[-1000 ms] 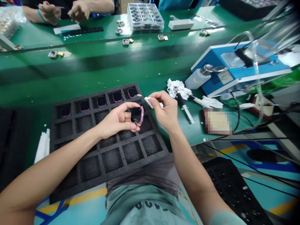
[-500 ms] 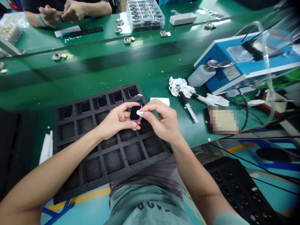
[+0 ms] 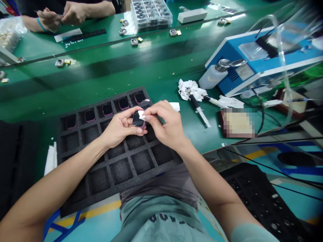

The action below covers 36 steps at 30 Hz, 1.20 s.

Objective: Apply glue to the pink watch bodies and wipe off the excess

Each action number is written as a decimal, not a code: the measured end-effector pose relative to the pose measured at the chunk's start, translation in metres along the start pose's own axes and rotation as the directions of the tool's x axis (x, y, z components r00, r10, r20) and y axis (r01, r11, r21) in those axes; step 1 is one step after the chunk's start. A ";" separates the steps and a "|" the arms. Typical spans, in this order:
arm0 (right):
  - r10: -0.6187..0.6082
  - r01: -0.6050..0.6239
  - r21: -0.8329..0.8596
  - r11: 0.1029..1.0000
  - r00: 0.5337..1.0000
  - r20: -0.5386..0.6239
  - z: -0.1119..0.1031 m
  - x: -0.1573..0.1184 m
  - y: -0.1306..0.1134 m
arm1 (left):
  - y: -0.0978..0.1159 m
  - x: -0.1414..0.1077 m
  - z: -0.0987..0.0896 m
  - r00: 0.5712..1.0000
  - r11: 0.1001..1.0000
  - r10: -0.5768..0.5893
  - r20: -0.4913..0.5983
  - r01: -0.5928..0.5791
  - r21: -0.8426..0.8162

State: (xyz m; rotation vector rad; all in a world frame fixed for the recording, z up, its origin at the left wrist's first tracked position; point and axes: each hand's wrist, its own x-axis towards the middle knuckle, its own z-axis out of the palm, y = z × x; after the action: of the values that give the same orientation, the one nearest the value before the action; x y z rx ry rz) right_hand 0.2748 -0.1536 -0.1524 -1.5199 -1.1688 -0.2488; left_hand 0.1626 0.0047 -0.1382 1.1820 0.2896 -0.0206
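**Watch held over a foam tray, a white wipe on its screen**

The left hand is stretched in over the tray, and the watch is gripped by its edges, with the thumb below, the forefinger curled above and the other fingers bent behind. The right hand is brought in from the opposite side, and the wipe is pinched narrowly between its thumb and forefinger, laid against the upper right of the screen.

Part of the tray's right side is covered by the right hand, and a folded white cloth is half hidden behind the knuckles. Five more watches are seated in the tray's far row. On the green table to the right, a crumpled tissue, a dark and silver tool and a bottle are set near a blue machine. Farther off, a clear divided box is placed near a co-worker's hands.

The watch's screen is dark and glossy, framed in purple; one corner is hidden by the wipe.
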 end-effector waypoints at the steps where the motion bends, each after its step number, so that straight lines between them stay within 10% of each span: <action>1: 0.018 -0.018 -0.040 0.999 1.000 -0.009 -0.001 0.005 0.005 | 0.001 0.000 0.001 1.000 1.000 -0.005 0.002 0.005 0.013; 10: 0.263 -0.252 0.088 0.964 0.954 -0.145 -0.018 0.003 0.016 | 0.006 -0.002 0.005 1.000 0.999 -0.010 -0.003 0.011 0.044; 19: 0.041 -0.042 0.031 0.999 0.999 0.030 -0.006 -0.007 -0.014 | 0.003 -0.001 0.002 1.000 0.999 0.008 0.011 -0.009 0.046; 36: 0.242 -0.234 0.109 0.966 0.968 -0.066 -0.016 -0.001 0.015 | 0.005 -0.002 0.000 0.980 0.992 -0.107 0.170 0.093 0.087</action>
State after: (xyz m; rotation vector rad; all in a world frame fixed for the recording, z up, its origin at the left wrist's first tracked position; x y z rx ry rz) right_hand 0.2928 -0.1655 -0.1568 -1.5309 -0.9127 -0.0855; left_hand 0.1617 0.0059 -0.1335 1.2338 0.1944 -0.2244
